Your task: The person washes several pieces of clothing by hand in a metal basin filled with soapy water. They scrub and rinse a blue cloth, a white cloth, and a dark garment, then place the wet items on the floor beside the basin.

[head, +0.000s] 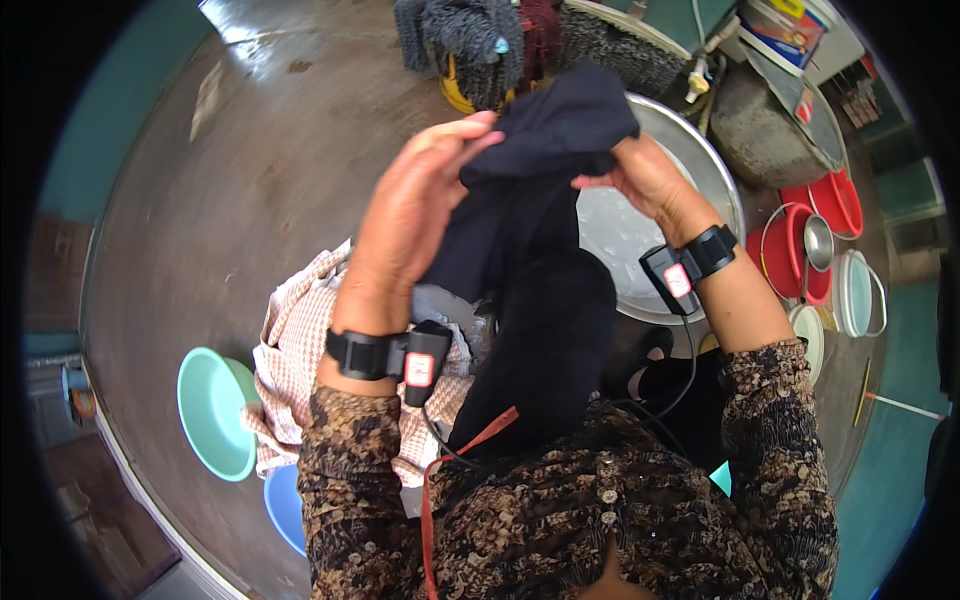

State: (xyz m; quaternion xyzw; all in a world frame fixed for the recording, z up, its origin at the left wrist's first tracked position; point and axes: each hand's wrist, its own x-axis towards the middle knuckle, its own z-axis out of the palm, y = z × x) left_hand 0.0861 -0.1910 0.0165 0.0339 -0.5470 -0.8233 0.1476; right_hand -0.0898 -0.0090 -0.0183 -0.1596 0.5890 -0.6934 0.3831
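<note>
A dark cloth or garment is held up in front of me, bunched at its top and hanging towards my knee. My left hand is at the cloth's left side, fingers partly spread; whether it grips the cloth is unclear. My right hand is on the cloth's right edge, some of its fingers hidden in the fabric. Behind and below my right hand stands a large round metal basin with cloudy, sudsy water. A checked pink-and-white cloth lies beneath my left forearm, draped over something partly hidden.
A green plastic basin and a blue basin stand at left. Red buckets, a metal ladle, a white-rimmed bucket and a large worn pot are at right. Grey mop heads are ahead.
</note>
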